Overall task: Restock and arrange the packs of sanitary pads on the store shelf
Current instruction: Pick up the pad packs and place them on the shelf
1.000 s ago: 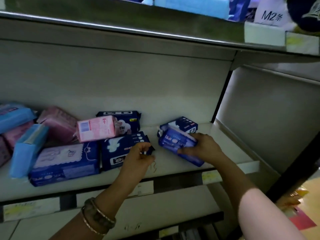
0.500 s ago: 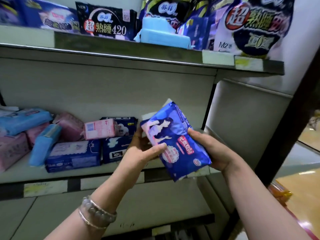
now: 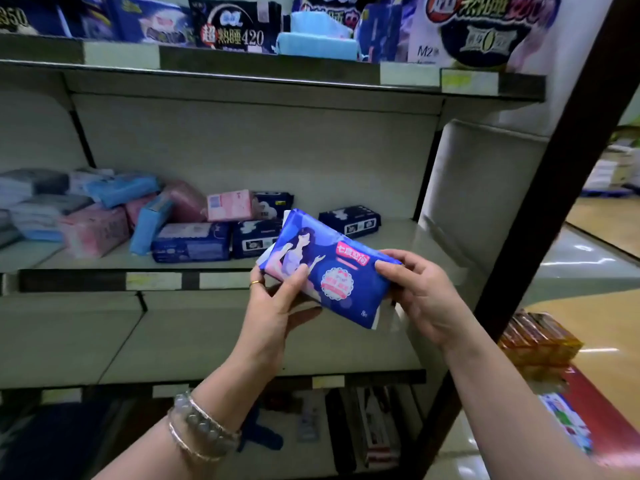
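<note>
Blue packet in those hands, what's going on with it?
A person is holding a blue pack of pads with both hands, in front of a store shelf. The left hand grips its left end and the right hand its right end. It is not on the shelf yet. Other pink and blue packs lie jumbled there, toward the left.

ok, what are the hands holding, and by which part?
One blue pad pack, off the shelf: left hand grips its left end, thumb across the front; right hand grips its right end.
</note>
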{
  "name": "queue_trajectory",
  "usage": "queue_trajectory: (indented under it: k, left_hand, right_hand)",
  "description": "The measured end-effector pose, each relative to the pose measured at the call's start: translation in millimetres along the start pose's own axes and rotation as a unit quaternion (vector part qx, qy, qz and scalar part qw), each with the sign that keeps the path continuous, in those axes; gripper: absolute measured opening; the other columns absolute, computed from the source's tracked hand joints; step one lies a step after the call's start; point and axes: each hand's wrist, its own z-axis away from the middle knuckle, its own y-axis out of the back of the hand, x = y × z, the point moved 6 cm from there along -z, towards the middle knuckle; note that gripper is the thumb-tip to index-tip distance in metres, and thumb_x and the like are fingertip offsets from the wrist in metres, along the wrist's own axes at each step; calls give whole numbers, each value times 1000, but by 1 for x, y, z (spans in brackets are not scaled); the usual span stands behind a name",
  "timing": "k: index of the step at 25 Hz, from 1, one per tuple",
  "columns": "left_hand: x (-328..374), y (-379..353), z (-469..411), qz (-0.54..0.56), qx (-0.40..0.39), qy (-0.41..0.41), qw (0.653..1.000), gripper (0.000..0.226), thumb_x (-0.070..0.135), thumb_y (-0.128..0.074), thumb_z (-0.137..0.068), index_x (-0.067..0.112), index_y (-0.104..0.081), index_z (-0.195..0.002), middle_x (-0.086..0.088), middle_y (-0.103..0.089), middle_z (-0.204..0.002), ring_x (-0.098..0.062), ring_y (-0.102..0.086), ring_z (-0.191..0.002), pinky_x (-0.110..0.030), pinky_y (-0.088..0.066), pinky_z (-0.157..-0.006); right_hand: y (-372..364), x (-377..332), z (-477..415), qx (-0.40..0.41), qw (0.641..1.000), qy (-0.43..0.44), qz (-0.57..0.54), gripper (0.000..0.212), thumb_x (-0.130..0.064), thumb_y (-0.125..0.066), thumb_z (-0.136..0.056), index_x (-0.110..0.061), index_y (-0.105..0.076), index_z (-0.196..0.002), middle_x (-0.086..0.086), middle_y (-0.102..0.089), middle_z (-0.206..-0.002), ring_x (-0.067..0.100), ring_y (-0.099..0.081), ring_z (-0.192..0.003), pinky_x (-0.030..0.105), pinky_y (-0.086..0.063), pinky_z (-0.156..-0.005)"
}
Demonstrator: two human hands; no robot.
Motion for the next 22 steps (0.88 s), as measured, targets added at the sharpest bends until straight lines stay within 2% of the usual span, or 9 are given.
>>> queue_trajectory:
  k: [2, 5, 8, 11, 13, 17, 19, 22]
  left_hand:
    - [3, 1, 12, -16, 0, 12, 1000, 26, 37, -48, -91, 20, -47, -111, 2, -71, -82, -15, -67, -72, -33, -52, -68]
    - [11, 7, 23, -44, 11, 7, 999, 30, 41, -38, -95, 18, -52, -107, 3, -70, -79, -18, -64, -73, -32, -50, -67]
    - [12, 16, 31, -57, 25, 19, 998, 32, 40, -40, -95, 14, -53, -109, -5, -68, -86, -19, -63, -73, -30, -49, -65]
    - [9, 31, 37, -52, 32, 37, 997, 27, 35, -41, -95, 12, -51, -106, -5, -67, -82, -18, -62, -68, -28, -48, -61]
    - [10, 44, 40, -49, 34, 38, 998, 21, 32, -42, -95, 13, -48, -100, 0, -68, -73, -17, -62, -65, -26, -47, -58]
    - [14, 87, 43, -32, 48, 46, 997, 12, 27, -45, -94, 15, -46, -92, 4, -65, -68, -14, -61, -60, -20, -47, -53]
    - [20, 115, 44, -22, 61, 51, 997, 9, 25, -47, -93, 17, -46, -89, 3, -65, -69, -13, -60, -58, -18, -46, -51]
    - [30, 154, 45, -13, 67, 56, 996, 7, 22, -48, -92, 18, -47, -86, 4, -66, -71, -11, -60, -57, -19, -45, -52]
  right_hand:
    - [3, 4, 8, 14, 999, -6, -41, 34, -16, -75, -64, -7, -63, -93, 7, -72, -82, 18, -66, -73, 23, -51, -60]
    - [5, 7, 14, 39, 996, -10, -77, 28, -23, -70, -67, -7, -63, -89, 9, -72, -82, 21, -68, -75, 30, -52, -70]
    - [-1, 12, 18, 64, 994, -6, -89, 25, -26, -68, -68, -8, -62, -84, 11, -72, -83, 25, -67, -80, 37, -50, -78]
    - [-14, 22, 21, 73, 991, -12, -110, 20, -20, -71, -75, -7, -59, -84, 13, -71, -85, 30, -66, -87, 38, -51, -78]
    - [-22, 28, 19, 78, 990, -14, -117, 27, -22, -71, -73, -6, -57, -89, 13, -70, -88, 28, -67, -88, 36, -53, -75]
    - [-59, 47, 12, 86, 987, -37, -128, 49, -27, -71, -67, -4, -53, -105, 18, -67, -102, 32, -65, -96, 47, -51, -85]
    - [-86, 58, 10, 88, 985, -50, -140, 47, -20, -78, -65, -3, -54, -102, 17, -69, -97, 31, -66, -91, 50, -51, -86]
    - [-127, 73, 7, 67, 985, -72, -139, 38, -23, -74, -64, -2, -60, -92, 14, -72, -85, 29, -68, -82, 46, -54, -80]
